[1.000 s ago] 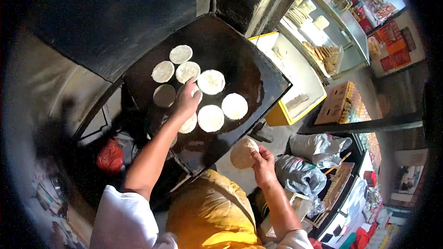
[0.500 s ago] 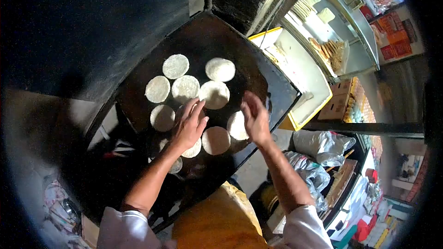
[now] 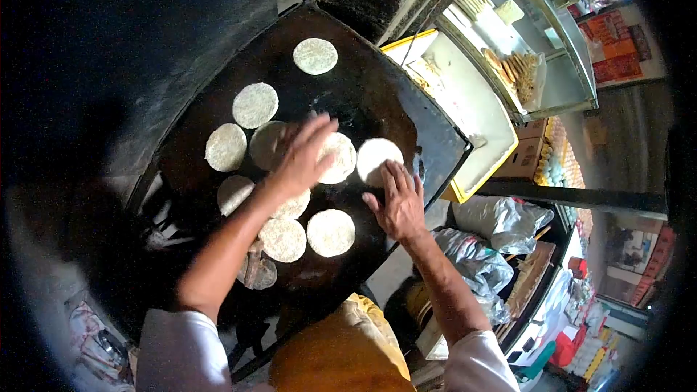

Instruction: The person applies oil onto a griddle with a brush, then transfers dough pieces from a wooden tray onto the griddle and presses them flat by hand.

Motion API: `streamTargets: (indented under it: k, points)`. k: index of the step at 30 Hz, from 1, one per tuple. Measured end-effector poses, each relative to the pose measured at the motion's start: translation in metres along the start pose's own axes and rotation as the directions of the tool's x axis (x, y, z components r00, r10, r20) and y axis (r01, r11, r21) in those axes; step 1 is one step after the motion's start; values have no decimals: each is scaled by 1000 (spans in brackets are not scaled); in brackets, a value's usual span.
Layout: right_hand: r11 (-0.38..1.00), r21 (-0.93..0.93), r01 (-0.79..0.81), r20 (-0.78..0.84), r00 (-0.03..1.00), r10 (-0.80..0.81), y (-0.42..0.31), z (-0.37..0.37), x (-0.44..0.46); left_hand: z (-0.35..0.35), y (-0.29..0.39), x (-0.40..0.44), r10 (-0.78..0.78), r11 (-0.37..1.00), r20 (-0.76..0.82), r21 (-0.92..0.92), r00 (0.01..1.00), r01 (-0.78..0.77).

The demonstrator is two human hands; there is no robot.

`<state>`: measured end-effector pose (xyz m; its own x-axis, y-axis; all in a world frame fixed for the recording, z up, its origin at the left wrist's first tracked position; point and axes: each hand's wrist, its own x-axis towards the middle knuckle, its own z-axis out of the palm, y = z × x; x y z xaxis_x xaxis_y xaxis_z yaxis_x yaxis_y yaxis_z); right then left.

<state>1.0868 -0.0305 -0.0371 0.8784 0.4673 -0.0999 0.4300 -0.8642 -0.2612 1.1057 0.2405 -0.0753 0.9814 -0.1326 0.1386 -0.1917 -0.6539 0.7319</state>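
Round pale flatbreads lie on a dark griddle (image 3: 363, 80). My right hand (image 3: 401, 202) rests its fingertips, thumb apart, on the near edge of one flatbread (image 3: 376, 155) at the right. My left hand (image 3: 303, 160), somewhat blurred, is over the middle of the griddle with fingers stretched out. It partly covers another flatbread (image 3: 340, 160); whether it touches that one I cannot tell. A single flatbread (image 3: 315, 56) lies near the far corner. Closer to me are two more, a flatbread (image 3: 331, 232) and its neighbour (image 3: 283, 239).
Beyond the griddle's right edge stands a white tray with a yellow rim (image 3: 501, 152). Behind it is a glass display case (image 3: 552, 43) with stacked breads. Silvery plastic bags (image 3: 501, 223) sit at the right. A small dark-handled object (image 3: 253, 265) lies by the near left flatbreads.
One flatbread has moved away to the far corner of the griddle. The flatbread by my right hand has shifted farther from me, with the hand now on it. The view has shifted slightly.
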Motion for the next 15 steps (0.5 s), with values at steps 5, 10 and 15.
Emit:
streamTargets:
  k: [5, 10, 15]
  points:
    - [999, -35, -5, 96, 995, 9, 3, 0, 69, -25, -32, 104, -104, 920, -104, 367, 989, 136]
    - [989, -145, -1, 192, 981, 30, 10, -14, 98, -42, -57, 111, -155, 863, 105, 498, 982, 82]
    - [981, -154, 115, 95, 990, -101, 23, -20, 57, -42, -25, 24, 37, 921, 153, 379, 988, -93]
